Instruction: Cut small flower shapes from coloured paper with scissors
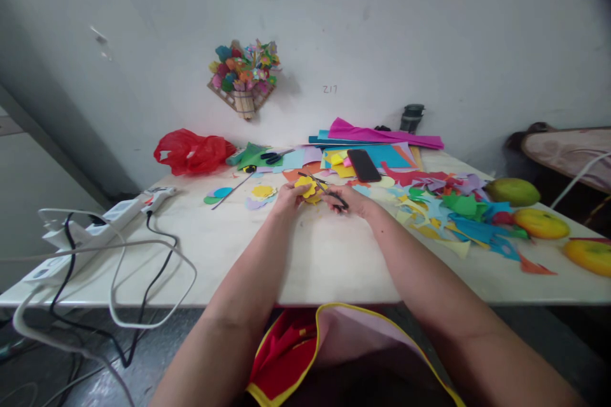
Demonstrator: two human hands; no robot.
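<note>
Near the middle of the white table, my left hand (287, 196) is closed on a yellow paper flower (305, 187) with a scalloped edge. My right hand (351, 200) grips a pair of scissors (339, 200) by the dark handles. The blades point left and lie close to the flower; whether they touch it I cannot tell. More yellow paper shows between my hands, partly hidden. Left of my left hand lies a small stack of yellow cut shapes (262, 191) on lilac paper. Blue and green paper circles (222, 193) rest farther left.
Paper scraps (458, 210) cover the table's right side, beside several mango-like fruits (541, 222). A phone (363, 166) lies on coloured sheets behind my hands. A red plastic bag (193, 151) and a second pair of scissors (273, 157) are at the back. Power strips (90, 238) with cables occupy the left edge.
</note>
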